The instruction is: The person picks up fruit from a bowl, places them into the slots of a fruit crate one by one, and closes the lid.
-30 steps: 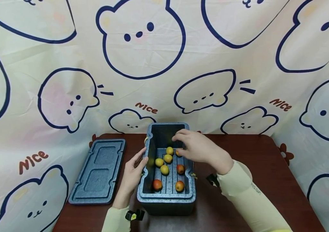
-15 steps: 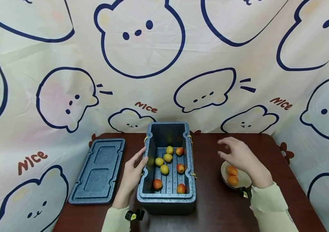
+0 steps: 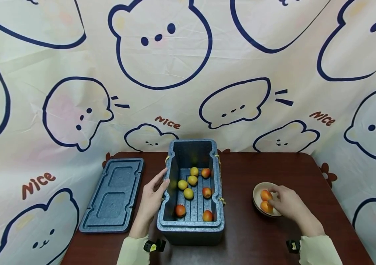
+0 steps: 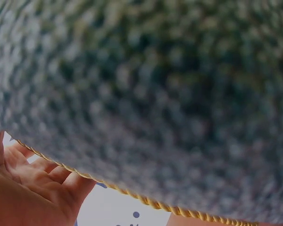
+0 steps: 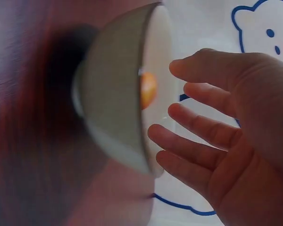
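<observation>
A speckled blue-grey foam box stands at the table's middle, with yellow rope along its sides. My left hand rests against its left wall, fingers fairly straight and the tips at the rim. Inside lie several small yellow fruits and red-and-yellow fruits. To the right sits a cream bowl with two orange fruits showing. My right hand is over the bowl's right side, fingertips close to the fruits. From the right wrist view, its fingers are spread and relaxed at the bowl's mouth, holding nothing.
The matching blue-grey lid lies flat on the dark wood table, left of the box. Behind the table hangs a pale cloth printed with cartoon bears.
My right hand has left the box, moved right and come down over the bowl. A red-and-yellow fruit at the box's near right has shifted slightly. My left hand stays in place.
</observation>
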`<action>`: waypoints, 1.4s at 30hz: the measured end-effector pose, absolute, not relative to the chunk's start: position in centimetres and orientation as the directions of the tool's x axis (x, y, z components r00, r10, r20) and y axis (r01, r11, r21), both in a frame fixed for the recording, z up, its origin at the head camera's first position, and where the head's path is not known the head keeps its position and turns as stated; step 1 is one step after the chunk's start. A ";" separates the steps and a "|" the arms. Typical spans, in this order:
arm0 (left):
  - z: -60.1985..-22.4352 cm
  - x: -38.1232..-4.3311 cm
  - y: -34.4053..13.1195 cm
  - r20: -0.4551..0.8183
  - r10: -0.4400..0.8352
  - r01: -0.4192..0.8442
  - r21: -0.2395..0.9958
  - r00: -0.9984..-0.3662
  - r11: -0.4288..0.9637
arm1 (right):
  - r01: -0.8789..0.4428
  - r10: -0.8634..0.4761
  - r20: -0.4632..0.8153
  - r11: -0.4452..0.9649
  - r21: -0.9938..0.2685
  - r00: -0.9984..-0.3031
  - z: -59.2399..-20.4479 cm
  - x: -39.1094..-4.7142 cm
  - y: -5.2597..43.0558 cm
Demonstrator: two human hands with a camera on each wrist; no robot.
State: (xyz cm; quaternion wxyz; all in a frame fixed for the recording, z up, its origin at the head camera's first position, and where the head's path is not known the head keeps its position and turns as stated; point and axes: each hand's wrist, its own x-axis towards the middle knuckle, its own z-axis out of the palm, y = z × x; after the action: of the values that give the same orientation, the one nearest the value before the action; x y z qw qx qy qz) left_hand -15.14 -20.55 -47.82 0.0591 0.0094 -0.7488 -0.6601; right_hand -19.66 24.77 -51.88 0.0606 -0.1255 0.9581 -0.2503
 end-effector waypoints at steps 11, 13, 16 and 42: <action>-47.6 -15.1 -20.5 0.042 -0.103 0.029 0.991 -0.994 0.131 | -0.262 -0.294 -0.009 0.864 -0.430 -0.956 -53.3 -19.4 24.6; -47.7 -15.1 -20.4 0.040 -0.107 0.025 0.990 -0.994 0.135 | -0.263 -0.300 -0.023 0.867 -0.423 -0.954 -53.4 -19.4 24.4; -47.7 -15.1 -20.4 0.037 -0.107 0.023 0.992 -0.994 0.128 | -0.262 -0.311 -0.054 0.873 -0.412 -0.949 -53.4 -19.5 24.3; -47.6 -15.1 -20.5 0.048 -0.105 0.033 0.991 -0.993 0.133 | -0.328 -0.319 0.086 0.878 -0.349 -0.944 -55.7 -20.9 22.1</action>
State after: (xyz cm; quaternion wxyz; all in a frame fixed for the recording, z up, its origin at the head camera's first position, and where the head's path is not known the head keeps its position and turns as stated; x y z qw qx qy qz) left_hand -15.06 -20.47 -47.63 0.0527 0.0239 -0.7508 -0.6579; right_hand -20.90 22.10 -55.69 -0.0128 -0.1671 0.9689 -0.1823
